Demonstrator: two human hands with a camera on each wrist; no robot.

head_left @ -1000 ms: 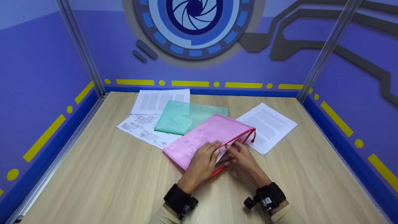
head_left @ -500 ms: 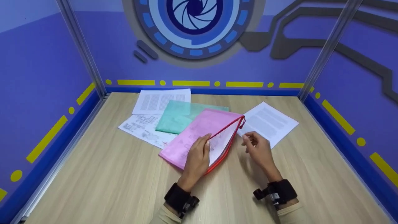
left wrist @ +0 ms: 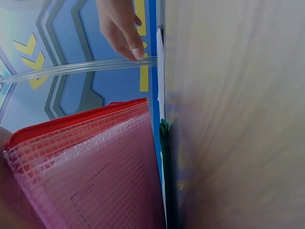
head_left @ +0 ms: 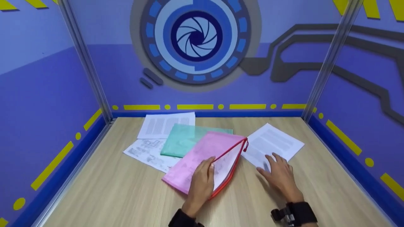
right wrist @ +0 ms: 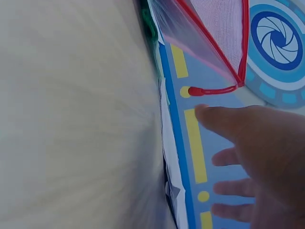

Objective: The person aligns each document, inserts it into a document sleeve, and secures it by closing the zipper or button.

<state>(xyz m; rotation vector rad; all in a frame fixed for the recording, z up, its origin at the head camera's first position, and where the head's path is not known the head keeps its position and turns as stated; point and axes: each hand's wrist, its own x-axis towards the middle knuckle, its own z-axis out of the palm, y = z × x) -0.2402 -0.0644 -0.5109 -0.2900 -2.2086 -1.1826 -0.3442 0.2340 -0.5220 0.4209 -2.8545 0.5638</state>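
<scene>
The left hand's fingers are pinching the open edge of a pink translucent plastic mesh pouch, its red zipper slanting away beyond them. The right hand's fingers are standing wide apart — hovering above a white printed paper sheet. Farther out from the left fingers, a green translucent plastic pouch is lying across two white paper sheets.
</scene>
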